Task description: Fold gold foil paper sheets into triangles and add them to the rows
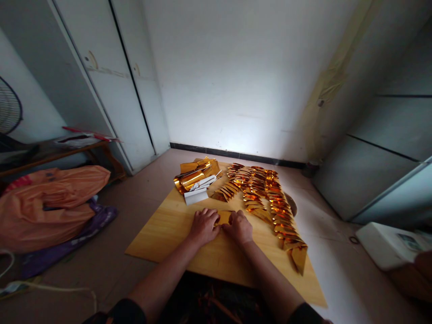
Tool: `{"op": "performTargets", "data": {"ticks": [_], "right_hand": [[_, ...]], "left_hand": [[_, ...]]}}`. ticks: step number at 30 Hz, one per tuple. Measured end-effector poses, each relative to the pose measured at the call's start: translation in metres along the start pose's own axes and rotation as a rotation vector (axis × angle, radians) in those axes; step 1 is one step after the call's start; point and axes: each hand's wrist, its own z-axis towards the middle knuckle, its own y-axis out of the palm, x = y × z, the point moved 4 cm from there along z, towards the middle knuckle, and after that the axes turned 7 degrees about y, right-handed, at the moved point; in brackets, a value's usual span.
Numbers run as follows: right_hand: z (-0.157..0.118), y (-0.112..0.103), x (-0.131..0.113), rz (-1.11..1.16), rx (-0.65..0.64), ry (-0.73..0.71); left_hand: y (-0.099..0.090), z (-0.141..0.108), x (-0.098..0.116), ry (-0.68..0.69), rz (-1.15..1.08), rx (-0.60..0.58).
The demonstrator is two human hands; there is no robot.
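A small sheet of gold foil paper [224, 218] lies on the wooden board between my two hands. My left hand [204, 226] has its fingers curled over the sheet's left end. At the opposite end, my right hand [240, 227] grips the paper with bent fingers. Both thumbs come close together at the near edge. Behind my left hand sits a loose pile of gold foil sheets [195, 173], with a white paper piece [196, 196] in front of it. Rows of folded gold foil pieces [280, 211] stand nested to the right.
The wooden board [162, 234] ends just in front of my body. An orange plastic bag [50, 207] rests on the floor at left, near a wardrobe [111, 81]. A white box [388, 245] is at right. The wall [236, 81] rises behind.
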Motion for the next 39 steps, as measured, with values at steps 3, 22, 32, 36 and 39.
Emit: {"op": "performTargets", "data": {"ticks": [3,22,32,36,39], "right_hand": [[0.002,0.000,0.004,0.018,-0.014,0.001],[0.010,-0.004,0.045,0.158,0.074,-0.108],[-0.007,-0.009,0.039,0.206,0.068,-0.549],[-0.011,-0.007,0.032,0.117,0.019,-0.579],[-0.011,-0.004,0.029,0.096,0.036,-0.601]], "left_hand": [[0.001,0.000,-0.002,-0.002,-0.020,0.001],[0.001,-0.003,-0.018,0.033,-0.029,-0.163],[-0.004,-0.001,-0.014,0.051,-0.028,-0.148],[-0.002,0.000,-0.017,0.066,-0.031,-0.129],[-0.001,0.000,-0.018,0.080,-0.039,-0.099]]}}
